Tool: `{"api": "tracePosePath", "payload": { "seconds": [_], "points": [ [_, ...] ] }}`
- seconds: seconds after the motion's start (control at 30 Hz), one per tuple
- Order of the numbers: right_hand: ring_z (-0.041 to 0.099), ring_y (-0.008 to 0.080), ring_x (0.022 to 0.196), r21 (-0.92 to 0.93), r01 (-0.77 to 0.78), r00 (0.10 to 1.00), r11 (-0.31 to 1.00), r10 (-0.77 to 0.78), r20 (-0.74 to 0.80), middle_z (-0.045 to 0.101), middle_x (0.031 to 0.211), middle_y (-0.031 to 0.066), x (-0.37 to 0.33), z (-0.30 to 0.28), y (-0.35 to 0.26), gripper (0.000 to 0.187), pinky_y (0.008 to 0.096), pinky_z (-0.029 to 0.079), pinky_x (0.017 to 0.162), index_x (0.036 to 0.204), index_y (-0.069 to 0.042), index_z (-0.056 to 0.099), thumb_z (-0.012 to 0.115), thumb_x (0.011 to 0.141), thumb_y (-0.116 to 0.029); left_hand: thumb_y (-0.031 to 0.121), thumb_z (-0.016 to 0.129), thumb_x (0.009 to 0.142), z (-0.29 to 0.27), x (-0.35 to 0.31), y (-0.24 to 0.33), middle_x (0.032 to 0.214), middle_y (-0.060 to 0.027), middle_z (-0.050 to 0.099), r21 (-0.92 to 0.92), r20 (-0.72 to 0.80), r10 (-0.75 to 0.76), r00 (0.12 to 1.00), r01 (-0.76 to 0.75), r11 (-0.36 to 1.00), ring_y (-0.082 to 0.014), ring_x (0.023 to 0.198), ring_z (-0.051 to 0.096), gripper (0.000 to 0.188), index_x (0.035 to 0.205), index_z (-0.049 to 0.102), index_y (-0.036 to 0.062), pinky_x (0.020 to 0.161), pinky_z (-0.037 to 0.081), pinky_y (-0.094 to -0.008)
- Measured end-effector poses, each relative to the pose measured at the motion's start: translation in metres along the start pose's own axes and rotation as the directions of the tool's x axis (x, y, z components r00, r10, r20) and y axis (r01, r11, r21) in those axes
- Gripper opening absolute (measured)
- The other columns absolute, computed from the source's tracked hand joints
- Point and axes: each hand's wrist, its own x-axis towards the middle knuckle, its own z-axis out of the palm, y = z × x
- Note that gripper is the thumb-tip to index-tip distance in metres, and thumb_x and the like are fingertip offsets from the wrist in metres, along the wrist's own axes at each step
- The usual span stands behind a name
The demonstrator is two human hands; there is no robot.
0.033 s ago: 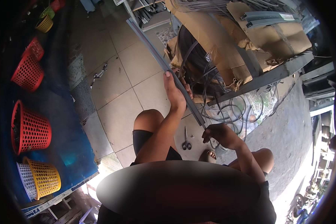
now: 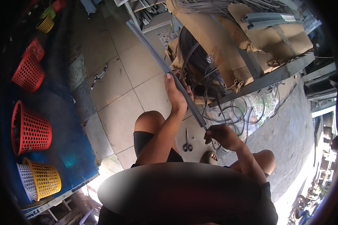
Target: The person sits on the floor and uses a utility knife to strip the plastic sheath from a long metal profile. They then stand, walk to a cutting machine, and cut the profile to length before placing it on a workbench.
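Observation:
A long grey channel profile (image 2: 150,48) slants from the upper middle down toward my right hand. My left hand (image 2: 175,92) is wrapped round its lower half, thumb on top and fingertips showing on the far side. Just past the profile's lower end is my right hand (image 2: 223,137), its fingers pinched on a thin grey strip (image 2: 214,144) that hangs below them. Where the strip meets the profile is too small to make out. On the tiles below the profile lies a pair of scissors (image 2: 187,144) with dark handles.
Loops of dark strip (image 2: 238,112) lie right of my hands, beneath a metal-framed stand (image 2: 266,80) loaded with torn cardboard (image 2: 210,45) and coiled strips. Plastic baskets, including a red basket (image 2: 33,129) and a yellow basket (image 2: 44,180), stand on a blue surface (image 2: 73,150) at left.
A person's blue-clad leg at the top edge has shifted slightly and shows more of the foot. My hands and the profile have hardly moved.

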Motion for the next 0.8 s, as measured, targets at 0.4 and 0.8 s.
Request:
{"api": "tracePosePath", "payload": {
  "seconds": [0.4, 0.8],
  "points": [
    [0.070, 0.0127, 0.076, -0.039, 0.020, 0.990, 0.999, -0.025, -0.142, 0.074, 0.080, 0.0080, 0.002, 0.005, 0.001, 0.037, 0.0313, 0.056, 0.075, 0.097, 0.005, 0.074, 0.062, 0.113, -0.027, 0.073, 0.050, 0.105, 0.006, -0.009, -0.006, 0.069, -0.0034, 0.048, 0.001, 0.067, 0.034, 0.997, -0.034, 0.999, -0.0156, 0.047, 0.051, 0.070, 0.135, 0.047, 0.0099, 0.040, 0.043, -0.0338],
    [0.076, 0.0277, 0.089, -0.548, 0.150, 0.888, 0.823, -0.356, -0.291, 0.075, 0.096, 0.0162, 0.003, -0.005, -0.020, 0.021, 0.0372, 0.059, 0.080, 0.108, 0.002, 0.074, 0.076, 0.101, -0.018, 0.059, 0.053, 0.109, 0.010, -0.023, -0.019, 0.070, -0.0026, 0.048, 0.098, 0.152, 0.093, 0.984, -0.109, 0.989, -0.0142, 0.048, 0.049, 0.057, 0.136, 0.046, 0.0094, 0.041, 0.042, -0.0311]
  ]
}}
